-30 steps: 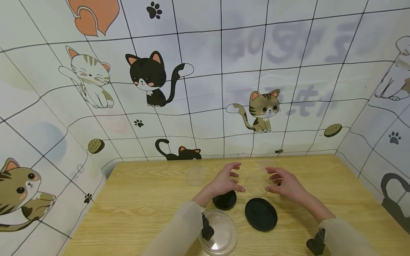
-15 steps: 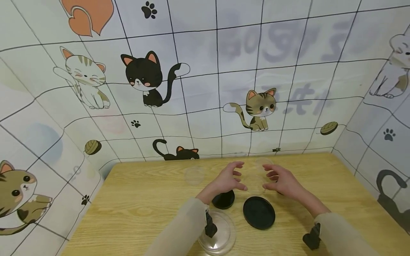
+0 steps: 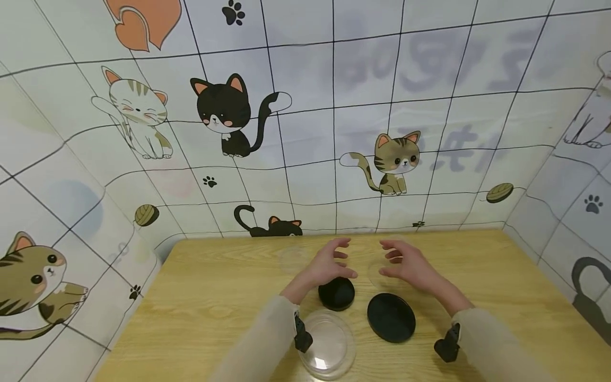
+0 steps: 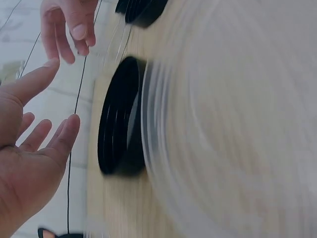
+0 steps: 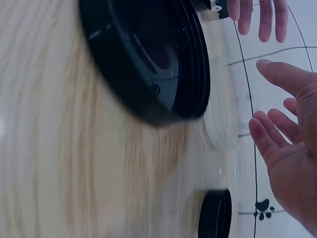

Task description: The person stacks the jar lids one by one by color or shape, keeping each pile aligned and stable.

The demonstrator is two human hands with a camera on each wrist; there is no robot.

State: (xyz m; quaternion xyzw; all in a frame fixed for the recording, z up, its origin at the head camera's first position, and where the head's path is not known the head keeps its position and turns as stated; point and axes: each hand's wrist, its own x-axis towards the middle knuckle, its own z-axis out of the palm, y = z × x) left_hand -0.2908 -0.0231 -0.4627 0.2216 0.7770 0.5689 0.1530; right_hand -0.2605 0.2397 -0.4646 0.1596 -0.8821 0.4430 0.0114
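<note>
In the head view my left hand (image 3: 326, 263) hovers above a small black round lid (image 3: 336, 293), its fingers spread and bent softly. My right hand (image 3: 408, 263) faces it across a gap, fingers likewise relaxed, beyond a larger black round lid (image 3: 391, 318). Neither hand holds anything. A clear round plastic container (image 3: 326, 345) sits below the left wrist, large and blurred in the left wrist view. The black lids show raised, ridged rims in the wrist views. Another black lid (image 5: 215, 213) appears in the right wrist view; the right hand hides it in the head view.
Faint clear round pieces lie toward the back of the wooden table (image 3: 215, 297), one at left (image 3: 293, 260) and one by the right hand (image 3: 377, 272). A wall covering (image 3: 310, 132) printed with cats rises behind the table and along both sides.
Both hands have shifted left and slightly away, still apart and without any object. More of the small black lid shows now. The lids and clear container stay in place; the head view sways slightly.
</note>
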